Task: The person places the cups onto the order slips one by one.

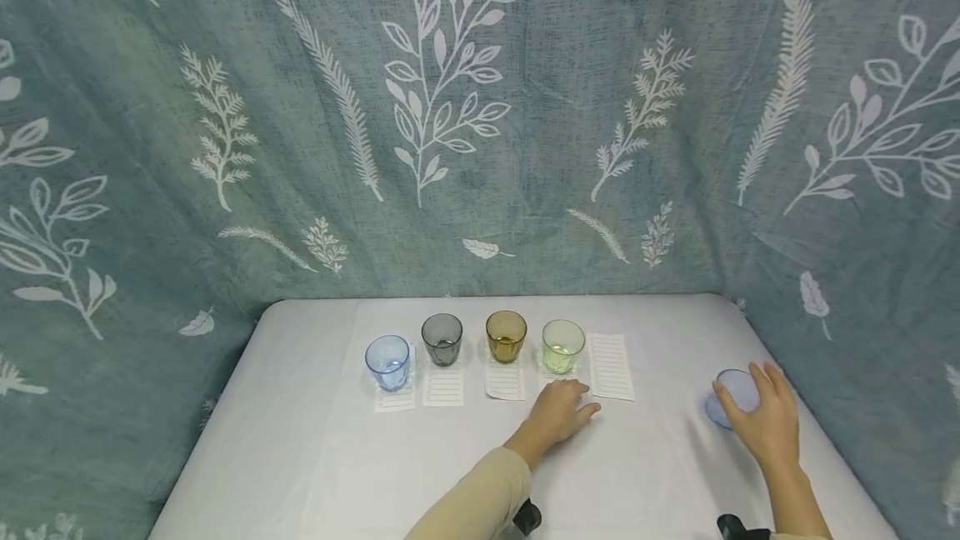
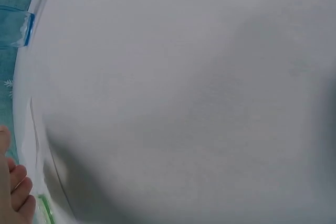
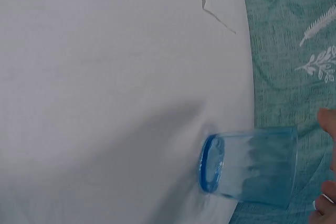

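Observation:
A pale blue glass (image 1: 733, 400) stands on the right of the table. My right hand (image 1: 767, 419) is above it with thumb and fingers spread; in the right wrist view its fingers (image 3: 326, 209) sit just off the rim of the blue glass (image 3: 252, 166). My left hand (image 1: 557, 413) is at the middle, its thumb pointing right, nearest to the light green glass (image 1: 562, 347) and the uncovered paper slip (image 1: 611, 367). Whether it touches the table or a slip cannot be told. In the left wrist view the left hand's fingers (image 2: 21, 192) look relaxed and hold nothing.
Left of the green glass stand an amber glass (image 1: 506, 337), a grey glass (image 1: 442, 340) and another blue glass (image 1: 387, 363), each at a lined paper slip (image 1: 442, 390). The white table (image 1: 315, 440) meets a teal leaf-patterned curtain (image 1: 420, 248) behind and at the sides.

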The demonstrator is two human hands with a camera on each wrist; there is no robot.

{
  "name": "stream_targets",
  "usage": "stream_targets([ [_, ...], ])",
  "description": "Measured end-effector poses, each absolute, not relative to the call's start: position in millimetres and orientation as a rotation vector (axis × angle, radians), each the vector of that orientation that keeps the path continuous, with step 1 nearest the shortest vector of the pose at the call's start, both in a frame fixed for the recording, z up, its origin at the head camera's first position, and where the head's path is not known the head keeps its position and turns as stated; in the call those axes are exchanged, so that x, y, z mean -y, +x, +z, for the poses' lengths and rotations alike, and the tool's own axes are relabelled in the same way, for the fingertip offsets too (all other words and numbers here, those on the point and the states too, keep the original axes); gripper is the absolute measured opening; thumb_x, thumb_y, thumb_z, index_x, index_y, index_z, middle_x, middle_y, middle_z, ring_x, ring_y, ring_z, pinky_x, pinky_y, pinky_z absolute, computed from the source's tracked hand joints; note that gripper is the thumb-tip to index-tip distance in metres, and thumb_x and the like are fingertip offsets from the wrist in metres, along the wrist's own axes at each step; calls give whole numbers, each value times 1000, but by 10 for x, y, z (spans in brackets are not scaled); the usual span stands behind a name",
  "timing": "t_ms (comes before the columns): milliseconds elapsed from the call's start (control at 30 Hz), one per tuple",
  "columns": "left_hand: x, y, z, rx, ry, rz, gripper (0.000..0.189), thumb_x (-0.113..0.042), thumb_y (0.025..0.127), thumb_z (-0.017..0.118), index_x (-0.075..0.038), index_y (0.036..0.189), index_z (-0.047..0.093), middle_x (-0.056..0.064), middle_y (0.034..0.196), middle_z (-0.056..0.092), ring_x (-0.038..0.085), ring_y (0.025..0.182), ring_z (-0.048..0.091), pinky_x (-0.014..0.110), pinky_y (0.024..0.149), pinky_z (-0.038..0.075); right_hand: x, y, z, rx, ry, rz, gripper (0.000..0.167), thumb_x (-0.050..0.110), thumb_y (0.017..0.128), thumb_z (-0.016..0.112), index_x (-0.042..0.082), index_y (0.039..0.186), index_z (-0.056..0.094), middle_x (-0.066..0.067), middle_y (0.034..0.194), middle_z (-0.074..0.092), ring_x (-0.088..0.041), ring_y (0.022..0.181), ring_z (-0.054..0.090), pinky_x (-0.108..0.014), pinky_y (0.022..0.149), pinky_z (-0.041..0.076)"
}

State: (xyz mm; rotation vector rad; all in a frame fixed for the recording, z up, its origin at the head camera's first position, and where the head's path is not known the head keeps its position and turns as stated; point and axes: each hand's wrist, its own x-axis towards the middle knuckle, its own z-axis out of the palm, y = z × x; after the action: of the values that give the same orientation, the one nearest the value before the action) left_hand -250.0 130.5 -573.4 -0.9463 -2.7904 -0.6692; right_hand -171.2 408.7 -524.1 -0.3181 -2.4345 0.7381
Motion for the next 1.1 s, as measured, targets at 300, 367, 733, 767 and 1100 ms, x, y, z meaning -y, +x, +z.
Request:
stream_targets([
  [300, -1445, -2643, -5701, 2936, -1095, -462, 48, -43, 89, 61, -10, 125, 61, 1, 130, 58, 15, 126, 48, 23, 106, 36, -4153, -1680, -5361, 2520, -348, 884, 75, 27, 83, 69, -16, 135, 36, -42, 140, 25, -59, 128, 22, -69, 104, 19],
  [367, -1466, -2668, -5689, 3017, -1135, -407, 53, -44, 90, 58, -11, 132, 54, 2, 139, 50, 16, 134, 39, 26, 111, 29, -4165, -1680, -5369, 2556, -360, 900, 78, 30, 84, 67, -15, 137, 32, -43, 140, 23, -60, 128, 21, -70, 103, 19],
  [733, -1549, -2628, -5677, 3184, -1198, -272, 60, -47, 92, 52, -13, 141, 42, 2, 149, 37, 15, 139, 28, 32, 116, 21, -4237, -1689, -5385, 2602, -361, 920, 85, 30, 82, 69, -14, 140, 25, -46, 137, 23, -63, 124, 22, -74, 99, 20],
  [767, -1557, -2605, -5683, 3177, -1192, -272, 60, -48, 92, 52, -13, 140, 43, 1, 148, 38, 15, 139, 28, 31, 116, 21, -4243, -1687, -5388, 2599, -360, 921, 85, 30, 82, 69, -14, 141, 25, -46, 137, 23, -63, 124, 22, -73, 99, 20],
  [1100, -1604, -2264, -5802, 2934, -1093, -397, 42, -43, 91, 58, -13, 120, 63, -3, 125, 61, 13, 124, 50, 34, 111, 32, -4289, -1621, -5458, 2567, -397, 939, 84, 27, 82, 70, -14, 140, 25, -44, 139, 22, -60, 128, 20, -71, 102, 18],
])
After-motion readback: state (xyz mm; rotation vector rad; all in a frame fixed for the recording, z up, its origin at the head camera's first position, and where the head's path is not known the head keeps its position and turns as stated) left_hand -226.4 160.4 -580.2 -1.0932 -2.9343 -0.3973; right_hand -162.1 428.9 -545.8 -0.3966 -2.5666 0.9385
